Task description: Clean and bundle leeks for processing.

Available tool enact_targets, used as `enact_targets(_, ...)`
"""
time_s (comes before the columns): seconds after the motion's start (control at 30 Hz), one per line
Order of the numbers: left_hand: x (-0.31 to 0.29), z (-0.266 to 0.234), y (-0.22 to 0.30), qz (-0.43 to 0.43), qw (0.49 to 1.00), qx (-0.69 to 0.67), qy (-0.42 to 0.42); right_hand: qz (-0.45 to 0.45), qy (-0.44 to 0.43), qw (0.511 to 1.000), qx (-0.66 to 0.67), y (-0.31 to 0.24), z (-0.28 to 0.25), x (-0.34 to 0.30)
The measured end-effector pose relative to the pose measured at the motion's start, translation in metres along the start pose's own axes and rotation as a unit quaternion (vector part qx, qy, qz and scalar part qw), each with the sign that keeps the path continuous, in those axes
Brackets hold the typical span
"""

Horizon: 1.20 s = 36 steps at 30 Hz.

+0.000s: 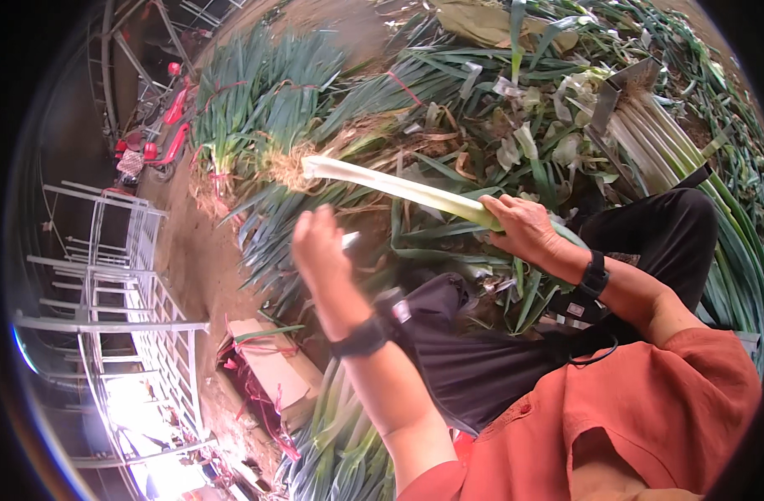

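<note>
My right hand (525, 231) is closed round the green part of a long, thick green onion (398, 187). Its white stem points to the left and ends in a tuft of roots (290, 167). My left hand (321, 250) is raised below the root end, apart from the stem and blurred, fingers close together. A small whitish piece (350, 240) sticks out by its thumb side; what it is I cannot make out. Loose leaves and peelings (515, 150) lie beyond my hands.
Tied bundles of green onions (265, 100) lie at the far left. Stripped stalks (649, 134) rest in a metal holder at the right. At the lower left are a cardboard box (273, 367) with red twine and more green onions (340, 442). A white metal frame (139, 275) stands left.
</note>
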<state>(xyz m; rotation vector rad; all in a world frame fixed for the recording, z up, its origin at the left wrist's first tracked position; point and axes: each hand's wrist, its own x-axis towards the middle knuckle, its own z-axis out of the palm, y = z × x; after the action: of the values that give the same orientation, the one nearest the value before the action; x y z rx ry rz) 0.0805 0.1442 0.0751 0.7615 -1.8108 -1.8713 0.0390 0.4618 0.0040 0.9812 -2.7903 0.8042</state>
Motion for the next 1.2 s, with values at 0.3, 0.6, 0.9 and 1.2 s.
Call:
enact_targets(0.3,-0.004,0.044,0.008,0.021,0.98,0.094,0.176,-0.07,-0.061,0.996,0.009,-0.031,-0.019,-0.011)
enact_targets(0.6,-0.011,0.032,0.019,0.078,0.992,-0.081,0.05,0.006,-0.095,0.986,0.135,-0.034,-0.024,-0.02)
enact_targets(0.9,-0.026,0.032,0.032,0.091,0.98,-0.171,-0.044,-0.054,0.037,0.998,0.021,-0.02,-0.02,-0.01)
enact_targets(1.2,-0.033,0.031,0.04,0.065,0.987,-0.14,-0.05,-0.057,0.028,0.993,0.103,-0.009,0.002,-0.016)
